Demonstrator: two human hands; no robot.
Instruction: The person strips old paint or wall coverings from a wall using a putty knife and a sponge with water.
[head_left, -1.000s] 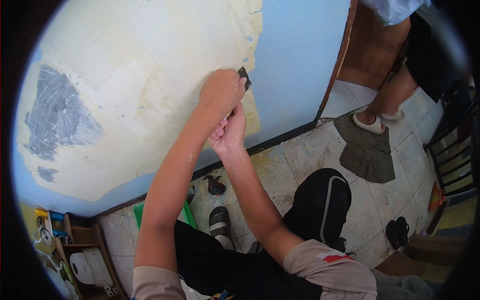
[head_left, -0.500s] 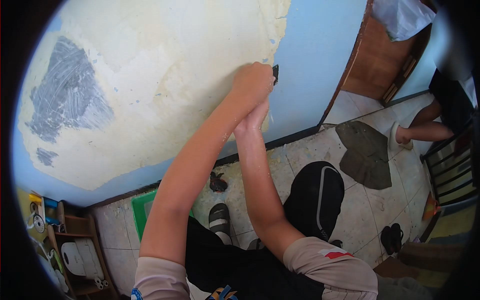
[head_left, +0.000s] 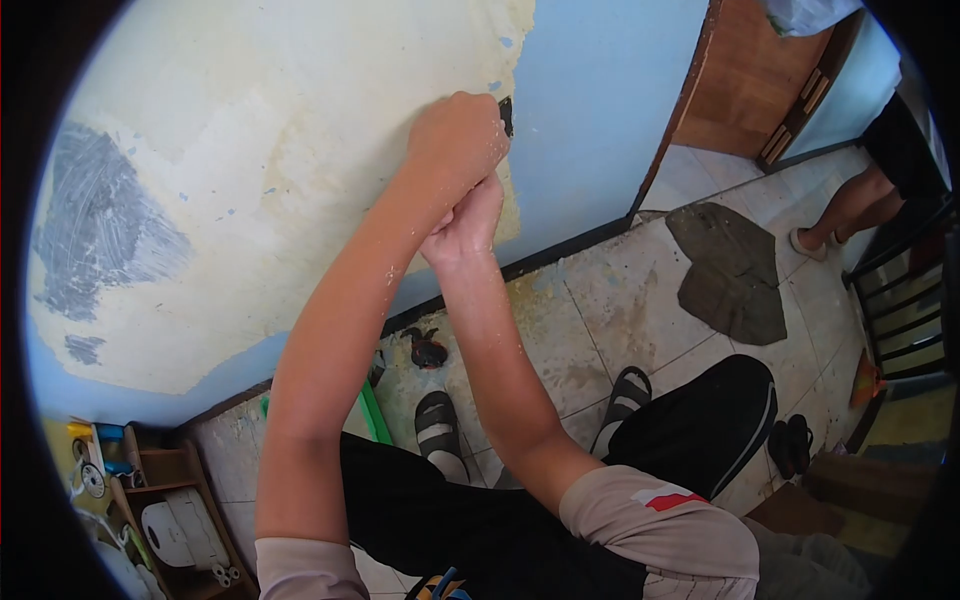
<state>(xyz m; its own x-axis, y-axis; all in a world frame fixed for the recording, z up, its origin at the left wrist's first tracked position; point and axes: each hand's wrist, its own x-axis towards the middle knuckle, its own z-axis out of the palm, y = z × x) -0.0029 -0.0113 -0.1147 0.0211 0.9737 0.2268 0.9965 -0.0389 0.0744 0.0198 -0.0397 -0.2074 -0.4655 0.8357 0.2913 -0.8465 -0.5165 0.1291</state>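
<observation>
Against the wall (head_left: pixel 330 60), where cream bare patches meet blue paint, my left hand (head_left: pixel 458 135) is closed in a fist. A dark flat tool (head_left: pixel 506 117) sticks out from its far side, touching the wall; its handle is hidden. Just below, my right hand (head_left: pixel 465 225) is closed with the wrist turned up, touching the underside of my left hand; what its fingers hold is hidden. Pale flakes dot both forearms.
A dark cloth (head_left: pixel 730 275) lies on the tiled floor. Lower left are a wooden shelf (head_left: pixel 165 465) and a green tray edge (head_left: pixel 375 412). Another person's legs (head_left: pixel 850 205) stand at right, by a black railing (head_left: pixel 905 300). Black sandals (head_left: pixel 790 445) lie lower right.
Both hands and the tool appear farther left and slightly higher as the view shifts. My right-side knee has swung outward, showing a second sandalled foot. The other person's legs have changed position.
</observation>
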